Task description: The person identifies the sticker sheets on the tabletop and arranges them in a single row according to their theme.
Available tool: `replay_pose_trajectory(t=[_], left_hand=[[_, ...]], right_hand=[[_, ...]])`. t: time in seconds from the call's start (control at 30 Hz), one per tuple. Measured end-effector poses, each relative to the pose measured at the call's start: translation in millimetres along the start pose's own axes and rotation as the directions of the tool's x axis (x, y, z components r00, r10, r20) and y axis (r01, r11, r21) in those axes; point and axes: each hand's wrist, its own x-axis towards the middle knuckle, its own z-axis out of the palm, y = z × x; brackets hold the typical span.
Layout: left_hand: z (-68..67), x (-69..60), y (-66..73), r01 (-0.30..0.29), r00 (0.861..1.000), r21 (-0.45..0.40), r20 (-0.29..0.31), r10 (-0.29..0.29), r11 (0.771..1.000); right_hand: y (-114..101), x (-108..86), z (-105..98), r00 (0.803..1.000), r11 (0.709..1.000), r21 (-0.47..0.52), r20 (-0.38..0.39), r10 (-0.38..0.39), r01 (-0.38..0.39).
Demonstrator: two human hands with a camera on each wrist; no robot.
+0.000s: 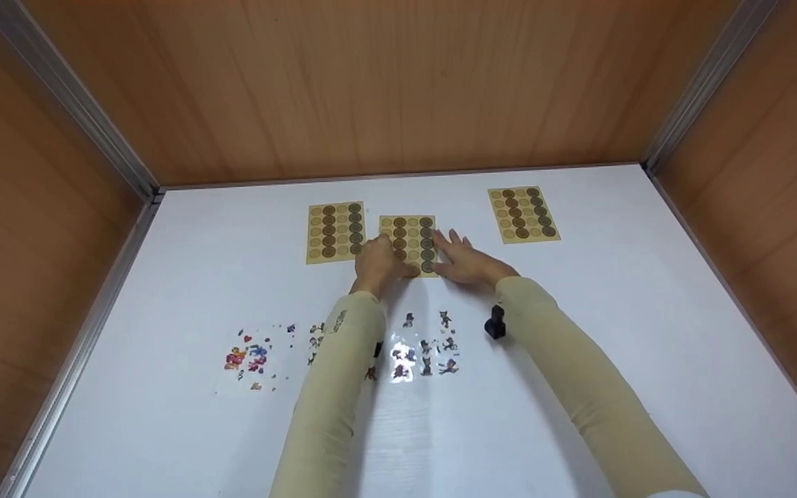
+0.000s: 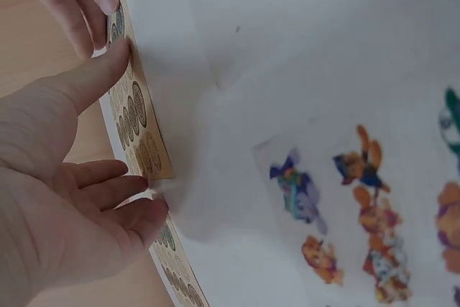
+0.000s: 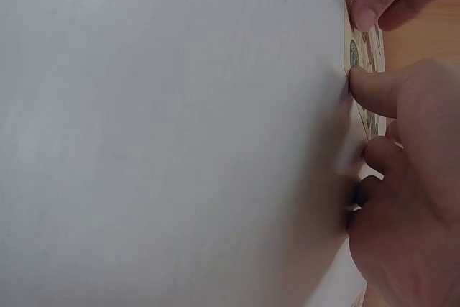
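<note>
A tan sheet of round coin-like stickers [image 1: 413, 242] lies flat on the white table between both hands. My left hand [image 1: 376, 263] rests at its left side, the thumb stretched over the lower part. In the left wrist view the thumb [image 2: 104, 73] touches the sheet, and the other fingertips come down near its edge and a neighbouring sheet. My right hand [image 1: 466, 261] lies along the right edge with fingers spread. The right wrist view shows its thumb [image 3: 374, 91] at the sheet's edge; the other fingertips press on the table.
Similar sticker sheets lie to the left [image 1: 322, 232] and right [image 1: 524, 214]. Nearer the body are clear sheets with colourful cartoon stickers [image 1: 402, 360], partly hidden by the left sleeve, and another cluster [image 1: 246, 357] farther left. A black object [image 1: 495, 323] shows beside the right sleeve. Wooden walls [image 1: 398, 90] enclose the table.
</note>
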Motion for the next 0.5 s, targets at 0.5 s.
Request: replay_pose_trajectory(t=[0.5], left_hand=[[2.9,-8.4,0.3,-0.005,0.995,-0.094,0.098,0.015,0.996]], right_hand=[[-0.3,-0.8,0.8,0.999,0.999,-0.041,0.025,0.030,-0.029]])
